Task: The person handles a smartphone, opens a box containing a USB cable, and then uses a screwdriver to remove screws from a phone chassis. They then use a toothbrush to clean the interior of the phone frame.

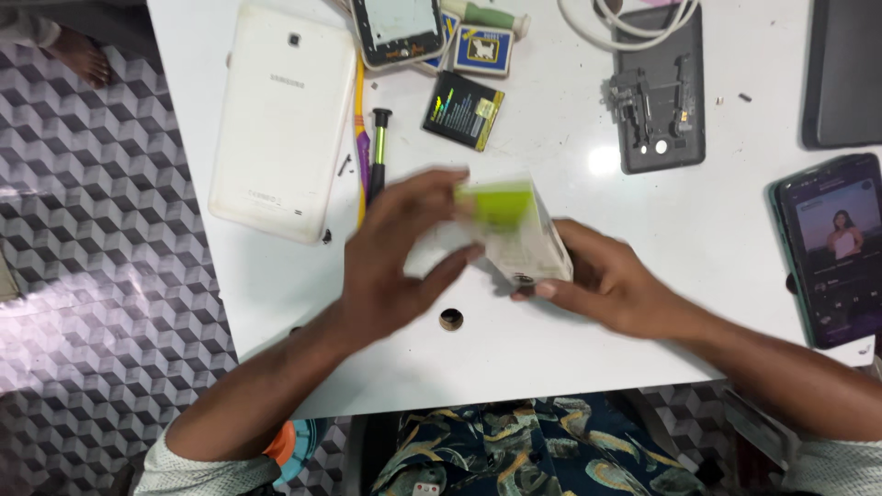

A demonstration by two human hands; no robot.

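Over the white table (643, 230), the left hand (390, 257) and right hand (611, 280) both have fingers curled around a small white cardboard box with a green end (514, 230). Its contents are blurred. Its long axis slants, green end toward the far-left white tablet back cover (276, 119).

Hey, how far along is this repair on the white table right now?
Done: the white tablet back cover lies off, and a dark frame sits stripped beside it. In hand: left hand and right hand both hold a blurred white-and-green part. Left: the black battery, screwdriver and round piece lie unused.
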